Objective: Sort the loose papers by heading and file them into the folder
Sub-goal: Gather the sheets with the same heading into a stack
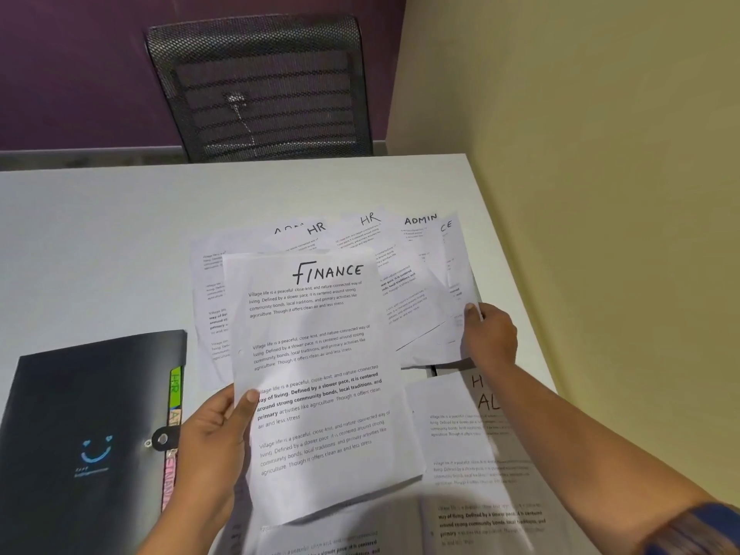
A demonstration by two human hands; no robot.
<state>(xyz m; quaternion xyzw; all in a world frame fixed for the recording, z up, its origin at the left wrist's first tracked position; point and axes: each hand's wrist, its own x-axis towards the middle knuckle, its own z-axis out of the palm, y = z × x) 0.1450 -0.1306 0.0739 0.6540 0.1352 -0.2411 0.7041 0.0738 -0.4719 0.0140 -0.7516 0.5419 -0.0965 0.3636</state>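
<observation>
On the white desk I see my left hand gripping the FINANCE sheet lifted over fanned loose papers, right hand pinching a sheet from that fan's edge, closed black tabbed folder lying just left, mesh chair behind.

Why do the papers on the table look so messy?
The loose white papers lie fanned crookedly over each other, HR, ADMIN and FINANCE headings mixed. The left hand lifts the FINANCE sheet; the black folder lies shut.
</observation>
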